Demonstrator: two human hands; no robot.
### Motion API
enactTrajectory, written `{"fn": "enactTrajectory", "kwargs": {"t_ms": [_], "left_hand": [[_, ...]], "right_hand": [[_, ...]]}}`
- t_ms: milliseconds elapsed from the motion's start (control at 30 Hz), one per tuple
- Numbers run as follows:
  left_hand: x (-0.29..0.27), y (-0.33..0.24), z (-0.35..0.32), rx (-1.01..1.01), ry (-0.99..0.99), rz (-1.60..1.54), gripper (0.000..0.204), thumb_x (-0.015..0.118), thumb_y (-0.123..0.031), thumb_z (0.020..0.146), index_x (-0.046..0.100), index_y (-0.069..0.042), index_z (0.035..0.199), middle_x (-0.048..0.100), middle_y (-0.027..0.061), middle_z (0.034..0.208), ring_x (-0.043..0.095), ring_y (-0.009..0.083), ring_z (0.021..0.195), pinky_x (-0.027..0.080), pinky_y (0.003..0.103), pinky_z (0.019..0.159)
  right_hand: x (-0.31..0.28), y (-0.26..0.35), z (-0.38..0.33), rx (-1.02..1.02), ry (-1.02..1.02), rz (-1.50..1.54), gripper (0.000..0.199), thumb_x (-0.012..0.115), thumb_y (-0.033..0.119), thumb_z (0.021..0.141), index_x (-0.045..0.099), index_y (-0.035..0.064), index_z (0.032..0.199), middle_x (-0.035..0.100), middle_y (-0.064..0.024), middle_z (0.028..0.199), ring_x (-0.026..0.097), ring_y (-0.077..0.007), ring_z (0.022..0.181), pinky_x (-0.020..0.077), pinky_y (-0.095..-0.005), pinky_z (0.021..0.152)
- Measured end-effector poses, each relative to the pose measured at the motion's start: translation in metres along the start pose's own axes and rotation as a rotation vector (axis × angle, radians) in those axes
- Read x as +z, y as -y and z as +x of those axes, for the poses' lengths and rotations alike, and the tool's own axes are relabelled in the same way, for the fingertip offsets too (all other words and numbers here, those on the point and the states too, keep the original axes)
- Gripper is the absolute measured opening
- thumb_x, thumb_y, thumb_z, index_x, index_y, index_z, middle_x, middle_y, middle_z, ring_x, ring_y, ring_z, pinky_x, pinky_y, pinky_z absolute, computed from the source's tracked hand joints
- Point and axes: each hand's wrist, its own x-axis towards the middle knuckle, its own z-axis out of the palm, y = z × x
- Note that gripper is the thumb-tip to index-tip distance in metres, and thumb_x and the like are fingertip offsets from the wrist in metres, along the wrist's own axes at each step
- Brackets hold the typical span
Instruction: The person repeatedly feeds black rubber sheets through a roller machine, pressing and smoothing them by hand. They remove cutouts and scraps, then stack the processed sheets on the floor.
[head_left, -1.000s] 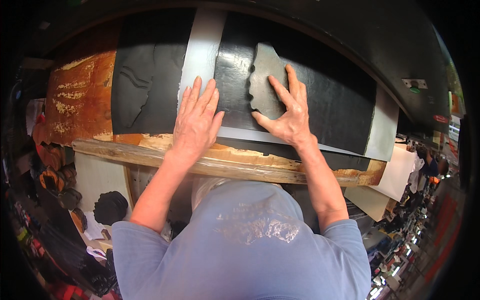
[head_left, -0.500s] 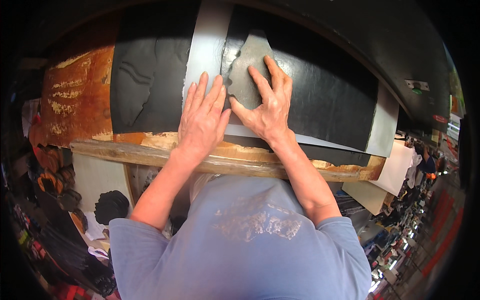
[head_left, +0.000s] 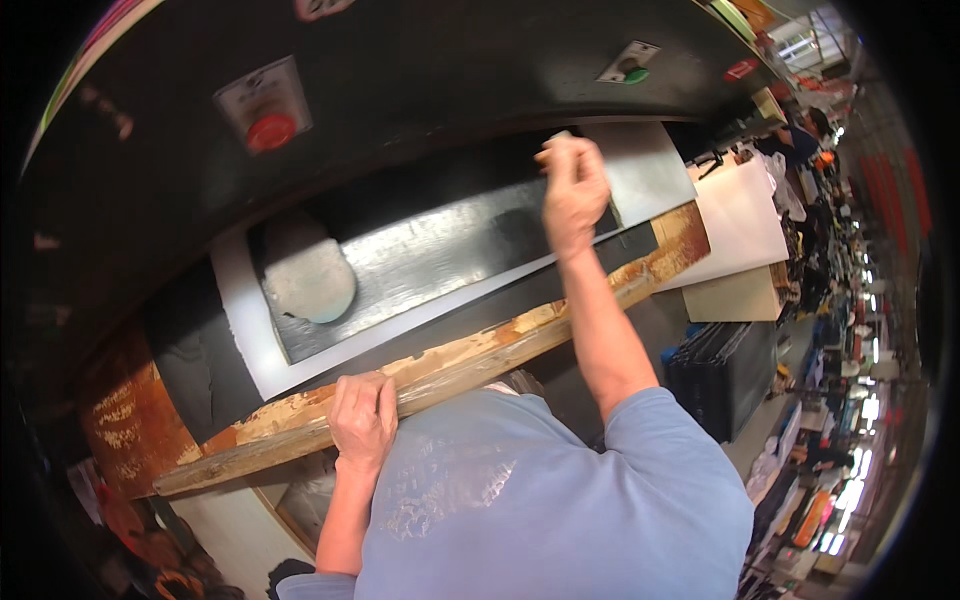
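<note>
A flat grey plate with a rounded end lies on the left part of a shiny black sheet. Neither hand touches the plate. My left hand is closed over the worn wooden front edge of the work surface, its fingers curled. Farther right, my right hand is raised above the right end of the black sheet. Its fingers are pressed together, slightly blurred, and what they hold, if anything, I cannot make out.
A large dark machine body overhangs the far side, bearing a red button and a green button. White sheeting shows under the black sheet. Stacked black sheets stand right, below a pale board.
My right hand has left the grey plate and moved right. My left hand has come off the sheet onto the wooden edge. The view has turned, showing more of the machine.
</note>
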Motion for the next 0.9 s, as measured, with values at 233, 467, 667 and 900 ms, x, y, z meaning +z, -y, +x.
{"fn": "enactTrajectory", "kwargs": {"t_ms": [233,467,667,900], "left_hand": [[0.009,0.020,-0.021,0.037,-0.154,0.202,0.024,0.078,-0.002,0.093,0.060,0.000,0.076,0.061,0.0156,0.073,0.062,0.0367,0.067,0.050,0.045,0.061],[0.017,0.015,-0.012,0.070,-0.245,0.306,0.028,0.080,-0.011,0.094,0.059,-0.003,0.076,0.061,0.0140,0.075,0.063,0.0360,0.071,0.050,0.045,0.064],[0.016,0.018,-0.010,-0.040,-0.233,0.305,0.034,0.080,-0.016,0.095,0.059,-0.003,0.072,0.062,0.0120,0.073,0.064,0.0338,0.071,0.050,0.044,0.063],[0.018,0.007,-0.013,-0.041,-0.254,0.277,0.030,0.080,-0.012,0.093,0.060,-0.002,0.073,0.064,0.0125,0.075,0.062,0.0338,0.073,0.050,0.044,0.068]], "right_hand": [[-0.083,-0.008,0.084,-0.279,-0.104,-0.211,0.030,0.067,0.024,0.108,0.072,-0.0029,0.095,0.058,0.0028,0.071,0.047,-0.0072,0.067,0.0430,-0.0281,0.063],[-0.112,-0.032,-0.084,0.232,0.304,-0.237,0.028,0.073,0.023,0.103,0.072,0.0014,0.085,0.067,-0.0038,0.070,0.061,-0.0125,0.063,0.0486,-0.0321,0.061],[-0.108,-0.039,-0.112,-0.160,0.585,-0.534,0.023,0.076,0.020,0.096,0.074,0.0024,0.082,0.069,-0.0136,0.076,0.067,-0.0351,0.067,0.0516,-0.0430,0.063],[-0.111,-0.037,-0.114,-0.159,0.588,-0.438,0.024,0.077,0.017,0.096,0.072,-0.0003,0.080,0.065,-0.0139,0.072,0.063,-0.0307,0.061,0.0490,-0.0419,0.060]]}}
